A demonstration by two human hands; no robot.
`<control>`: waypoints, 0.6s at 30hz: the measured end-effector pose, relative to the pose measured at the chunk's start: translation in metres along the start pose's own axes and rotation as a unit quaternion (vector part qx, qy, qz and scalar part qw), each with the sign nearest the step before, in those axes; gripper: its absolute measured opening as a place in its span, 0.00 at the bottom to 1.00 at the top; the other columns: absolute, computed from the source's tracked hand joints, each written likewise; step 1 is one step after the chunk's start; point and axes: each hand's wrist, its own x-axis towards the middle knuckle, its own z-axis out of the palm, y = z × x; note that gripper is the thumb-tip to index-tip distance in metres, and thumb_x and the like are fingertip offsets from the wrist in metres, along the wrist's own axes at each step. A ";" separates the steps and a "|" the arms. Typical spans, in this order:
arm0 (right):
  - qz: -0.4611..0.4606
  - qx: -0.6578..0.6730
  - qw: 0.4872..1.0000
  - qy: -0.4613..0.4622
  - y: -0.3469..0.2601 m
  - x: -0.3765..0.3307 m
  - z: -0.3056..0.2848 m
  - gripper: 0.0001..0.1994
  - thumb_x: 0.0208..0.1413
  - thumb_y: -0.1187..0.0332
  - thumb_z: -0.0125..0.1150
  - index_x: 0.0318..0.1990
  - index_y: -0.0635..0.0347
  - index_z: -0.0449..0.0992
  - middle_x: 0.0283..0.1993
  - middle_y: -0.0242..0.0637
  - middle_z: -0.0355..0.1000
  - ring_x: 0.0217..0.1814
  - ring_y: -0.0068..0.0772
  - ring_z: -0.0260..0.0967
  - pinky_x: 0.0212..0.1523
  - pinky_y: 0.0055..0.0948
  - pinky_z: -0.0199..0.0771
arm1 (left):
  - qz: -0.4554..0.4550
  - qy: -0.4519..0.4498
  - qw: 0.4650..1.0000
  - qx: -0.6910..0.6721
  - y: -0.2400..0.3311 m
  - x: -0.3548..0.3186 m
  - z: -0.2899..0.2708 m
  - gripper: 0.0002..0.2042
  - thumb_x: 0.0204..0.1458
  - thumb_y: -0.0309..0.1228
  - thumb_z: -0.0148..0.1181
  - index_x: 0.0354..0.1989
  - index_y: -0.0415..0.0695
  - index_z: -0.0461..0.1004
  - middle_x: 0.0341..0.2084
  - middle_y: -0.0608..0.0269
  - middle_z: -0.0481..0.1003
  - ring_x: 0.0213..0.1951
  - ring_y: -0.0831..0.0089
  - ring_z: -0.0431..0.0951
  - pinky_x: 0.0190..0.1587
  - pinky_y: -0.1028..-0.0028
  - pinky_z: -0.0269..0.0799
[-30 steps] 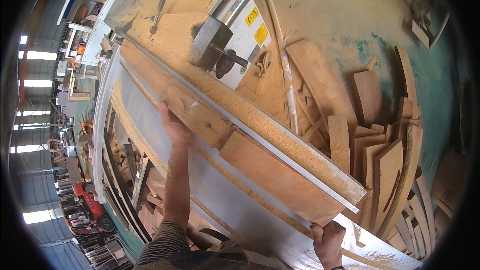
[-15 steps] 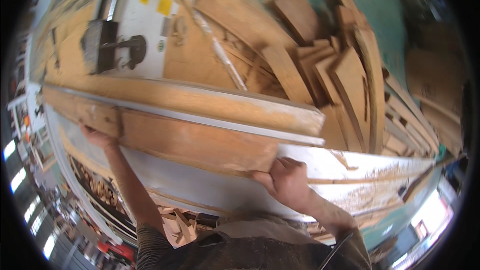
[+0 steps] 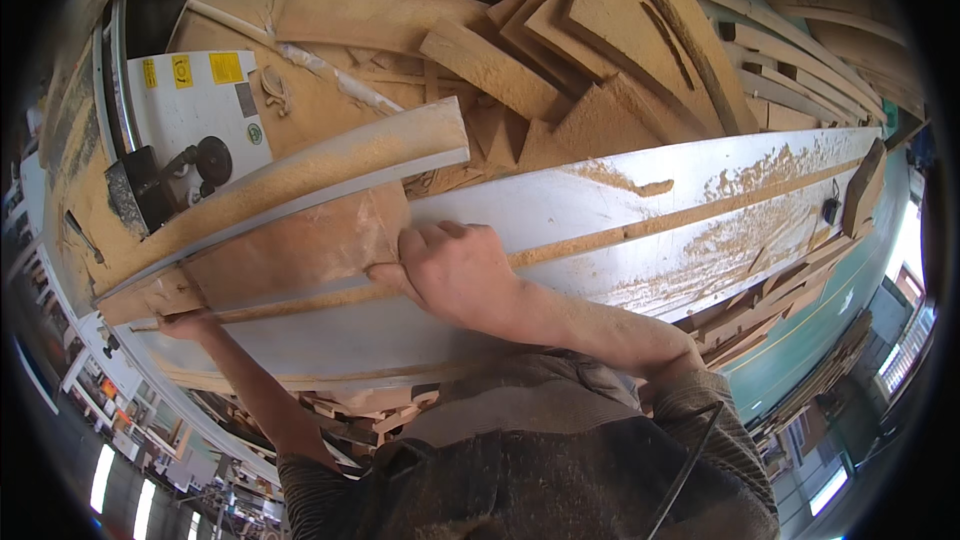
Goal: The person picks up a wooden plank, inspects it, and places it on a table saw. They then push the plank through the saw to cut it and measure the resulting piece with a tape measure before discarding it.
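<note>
A flat reddish-brown wooden board (image 3: 300,240) lies along a metal fence (image 3: 340,157) dusted with sawdust. A darker seam crosses it near its left end, where a shorter piece of wood (image 3: 150,297) shows. My left hand (image 3: 188,324) grips the near edge by that seam, its fingertips partly hidden by the wood. At the board's right end my right hand (image 3: 455,270) is closed, fingers curled against the end and thumb along the near corner. Under the board is a pale metal machine table (image 3: 560,215) with a sawdust-filled groove.
Beyond the fence stand a white machine panel with yellow labels (image 3: 195,90) and a black knob (image 3: 214,160). Wooden offcuts (image 3: 560,35) pile up behind the table. Long curved wooden strips (image 3: 810,50) lie at the far right. More wood pieces (image 3: 770,300) line the near right edge.
My view has turned, so the fence and table now slope up to the right. Both hands keep hold of the board, which stays alongside the fence.
</note>
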 end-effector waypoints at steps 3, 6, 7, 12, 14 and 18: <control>0.017 -0.002 1.000 -0.014 -0.002 -0.002 0.001 0.23 0.60 0.48 0.59 0.25 0.58 0.69 0.21 0.38 0.71 0.22 0.40 0.74 0.22 0.35 0.72 | -0.026 0.004 1.000 0.013 0.010 -0.012 0.007 0.30 0.60 0.45 0.40 0.68 0.42 0.63 0.64 0.50 0.66 0.64 0.50 0.68 0.66 0.48 0.65; 0.026 -0.003 0.999 -0.025 -0.001 -0.005 0.001 0.23 0.62 0.47 0.57 0.25 0.58 0.71 0.22 0.39 0.73 0.22 0.40 0.74 0.23 0.36 0.73 | -0.048 -0.004 0.999 0.000 0.012 -0.021 0.006 0.30 0.63 0.47 0.39 0.70 0.44 0.61 0.65 0.51 0.65 0.65 0.50 0.66 0.68 0.49 0.61; 0.024 -0.006 0.999 -0.026 -0.001 -0.004 0.000 0.23 0.62 0.47 0.56 0.26 0.58 0.71 0.22 0.39 0.74 0.23 0.40 0.74 0.23 0.36 0.73 | -0.033 -0.012 0.999 -0.006 0.009 -0.032 0.010 0.30 0.64 0.48 0.39 0.70 0.44 0.61 0.65 0.51 0.66 0.65 0.50 0.66 0.68 0.50 0.60; 0.006 -0.065 0.994 -0.087 0.002 -0.009 -0.009 0.21 0.62 0.49 0.57 0.29 0.58 0.75 0.23 0.40 0.75 0.25 0.40 0.76 0.23 0.37 0.73 | -0.045 -0.035 0.997 -0.054 -0.001 -0.067 0.015 0.31 0.66 0.52 0.40 0.70 0.44 0.58 0.65 0.53 0.66 0.64 0.51 0.67 0.68 0.51 0.60; -0.033 -0.117 0.986 -0.116 -0.002 -0.008 -0.011 0.17 0.63 0.51 0.57 0.34 0.55 0.79 0.24 0.39 0.75 0.25 0.40 0.77 0.23 0.38 0.74 | -0.033 -0.087 0.992 -0.083 -0.026 -0.039 -0.022 0.33 0.65 0.56 0.39 0.70 0.45 0.57 0.64 0.52 0.64 0.65 0.52 0.65 0.67 0.48 0.61; -0.015 -0.094 0.993 -0.070 0.007 -0.026 -0.019 0.12 0.61 0.55 0.60 0.33 0.50 0.83 0.25 0.40 0.77 0.25 0.47 0.76 0.24 0.43 0.74 | 0.066 -0.097 0.982 -0.151 -0.049 -0.031 -0.027 0.31 0.67 0.53 0.41 0.71 0.44 0.55 0.65 0.54 0.63 0.66 0.57 0.63 0.69 0.56 0.57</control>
